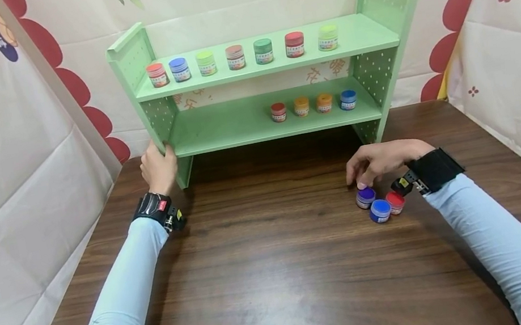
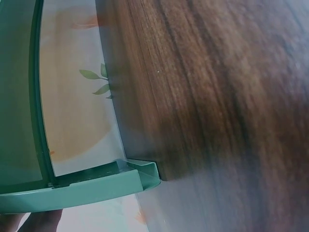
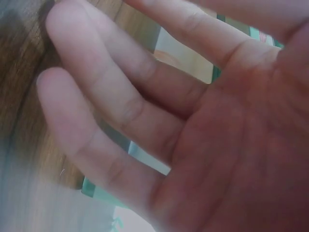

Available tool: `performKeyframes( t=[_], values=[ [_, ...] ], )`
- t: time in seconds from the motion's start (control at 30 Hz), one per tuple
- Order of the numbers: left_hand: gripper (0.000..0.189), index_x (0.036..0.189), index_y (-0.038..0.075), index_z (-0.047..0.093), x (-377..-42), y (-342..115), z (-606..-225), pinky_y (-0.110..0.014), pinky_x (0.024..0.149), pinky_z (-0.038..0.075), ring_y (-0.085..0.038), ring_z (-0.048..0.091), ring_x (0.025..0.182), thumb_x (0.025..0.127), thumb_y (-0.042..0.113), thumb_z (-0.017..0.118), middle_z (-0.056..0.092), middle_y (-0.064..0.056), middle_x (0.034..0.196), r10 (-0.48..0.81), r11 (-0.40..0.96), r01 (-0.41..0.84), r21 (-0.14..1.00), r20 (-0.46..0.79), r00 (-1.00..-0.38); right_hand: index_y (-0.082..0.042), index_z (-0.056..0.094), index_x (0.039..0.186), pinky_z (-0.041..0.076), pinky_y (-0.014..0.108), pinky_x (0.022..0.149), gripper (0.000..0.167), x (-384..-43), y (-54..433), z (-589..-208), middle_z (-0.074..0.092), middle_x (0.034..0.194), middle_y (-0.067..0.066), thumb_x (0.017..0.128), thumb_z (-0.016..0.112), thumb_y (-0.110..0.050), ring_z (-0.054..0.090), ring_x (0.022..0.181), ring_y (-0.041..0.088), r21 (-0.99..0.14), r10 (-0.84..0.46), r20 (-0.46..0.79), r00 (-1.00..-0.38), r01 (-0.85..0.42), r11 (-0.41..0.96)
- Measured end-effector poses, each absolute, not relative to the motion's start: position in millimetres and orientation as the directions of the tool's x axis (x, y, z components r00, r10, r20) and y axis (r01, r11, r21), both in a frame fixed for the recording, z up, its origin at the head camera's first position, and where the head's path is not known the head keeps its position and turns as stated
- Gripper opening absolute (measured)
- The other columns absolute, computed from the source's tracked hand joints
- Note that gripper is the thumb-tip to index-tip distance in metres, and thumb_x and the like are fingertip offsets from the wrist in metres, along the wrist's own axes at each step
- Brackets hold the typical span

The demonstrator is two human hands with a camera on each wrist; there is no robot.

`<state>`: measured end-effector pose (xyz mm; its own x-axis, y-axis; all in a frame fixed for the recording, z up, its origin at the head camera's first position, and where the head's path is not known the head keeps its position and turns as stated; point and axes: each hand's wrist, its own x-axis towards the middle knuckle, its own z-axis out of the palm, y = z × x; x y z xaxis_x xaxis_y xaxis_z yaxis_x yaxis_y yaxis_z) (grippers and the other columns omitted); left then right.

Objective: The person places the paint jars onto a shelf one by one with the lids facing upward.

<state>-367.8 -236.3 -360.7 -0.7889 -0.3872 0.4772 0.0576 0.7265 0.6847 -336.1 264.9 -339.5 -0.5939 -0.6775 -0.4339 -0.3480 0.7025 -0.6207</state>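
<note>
A light green two-tier shelf (image 1: 263, 119) stands at the back of the wooden table. My left hand (image 1: 158, 168) grips the lower front edge of its left side panel. In the left wrist view, fingertips (image 2: 41, 221) show behind the green panel (image 2: 96, 186). At the right, my right hand (image 1: 376, 160) hangs over a small paint jar with a purple lid (image 1: 365, 196), its thumb at the lid. Its fingers (image 3: 111, 92) look loosely bent in the right wrist view, where no jar shows. A blue-lidded jar (image 1: 379, 211) and a red-lidded jar (image 1: 395, 202) stand beside the purple one.
On the upper tier stands a row of several jars, among them a green-lidded one (image 1: 264, 51). The lower tier holds several smaller jars at its right, including a blue-lidded one (image 1: 348, 100). Printed cloth (image 1: 28, 195) hangs around the table (image 1: 259, 277).
</note>
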Motion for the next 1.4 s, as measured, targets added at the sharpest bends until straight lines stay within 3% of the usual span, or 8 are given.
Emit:
performKeyframes(
  t=[0.4,0.57,0.73,0.97,1.17,1.4],
  values=[
    [0.025,0.086,0.011,0.046,-368.5,-236.2,-360.6,-0.061,0.075,0.047,-0.048,0.067,0.091,0.101,0.032,0.046,0.067,-0.022,0.092,-0.391,0.731,0.051,0.680,0.479,-0.786,-0.001,0.068,0.121,0.054,0.036,0.070,0.022,-336.7,267.6,-342.7,0.069,0.101,0.013,0.100,0.062,-0.007,0.064,0.084,0.022,-0.614,-0.659,-0.355,-0.663,-0.366,0.699],
    [0.025,0.085,0.012,0.045,-369.7,-235.6,-359.5,-0.060,0.074,0.046,-0.046,0.065,0.085,0.101,0.031,0.046,0.063,-0.020,0.086,-0.386,0.732,0.059,0.678,0.485,-0.785,-0.005,0.070,0.117,0.054,0.034,0.068,0.021,-335.5,265.5,-340.8,0.069,0.100,0.009,0.101,0.065,-0.018,0.064,0.083,0.021,-0.594,-0.650,-0.350,-0.675,-0.376,0.711],
    [0.025,0.085,0.012,0.044,-368.8,-235.1,-358.4,-0.058,0.072,0.045,-0.044,0.064,0.082,0.101,0.031,0.046,0.060,-0.018,0.083,-0.384,0.733,0.060,0.678,0.484,-0.787,-0.007,0.070,0.106,0.052,0.031,0.069,0.027,-330.3,258.3,-336.5,0.068,0.093,0.004,0.095,0.075,-0.031,0.062,0.080,0.019,-0.557,-0.630,-0.404,-0.663,-0.368,0.745],
    [0.025,0.084,0.013,0.043,-367.7,-235.1,-359.9,-0.056,0.072,0.045,-0.043,0.063,0.081,0.102,0.031,0.046,0.058,-0.016,0.080,-0.386,0.730,0.052,0.682,0.474,-0.791,-0.003,0.065,0.095,0.055,0.031,0.068,0.027,-327.3,256.9,-336.7,0.068,0.083,0.005,0.092,0.078,-0.026,0.065,0.073,0.020,-0.579,-0.616,-0.469,-0.633,-0.306,0.756],
    [0.025,0.084,0.013,0.044,-368.6,-234.4,-360.0,-0.058,0.074,0.046,-0.044,0.064,0.084,0.101,0.031,0.046,0.060,-0.018,0.083,-0.387,0.728,0.054,0.684,0.474,-0.791,-0.004,0.067,0.101,0.056,0.032,0.069,0.022,-327.4,258.2,-337.2,0.070,0.084,0.005,0.091,0.078,-0.022,0.065,0.074,0.019,-0.586,-0.640,-0.428,-0.638,-0.342,0.734],
    [0.024,0.088,0.011,0.048,-369.3,-235.1,-360.0,-0.060,0.076,0.048,-0.048,0.067,0.091,0.101,0.031,0.047,0.068,-0.023,0.094,-0.395,0.726,0.045,0.686,0.470,-0.789,-0.006,0.069,0.118,0.050,0.029,0.064,0.028,-330.7,263.1,-335.3,0.066,0.092,0.007,0.093,0.075,-0.016,0.058,0.076,0.017,-0.589,-0.653,-0.384,-0.653,-0.372,0.718]
  ],
)
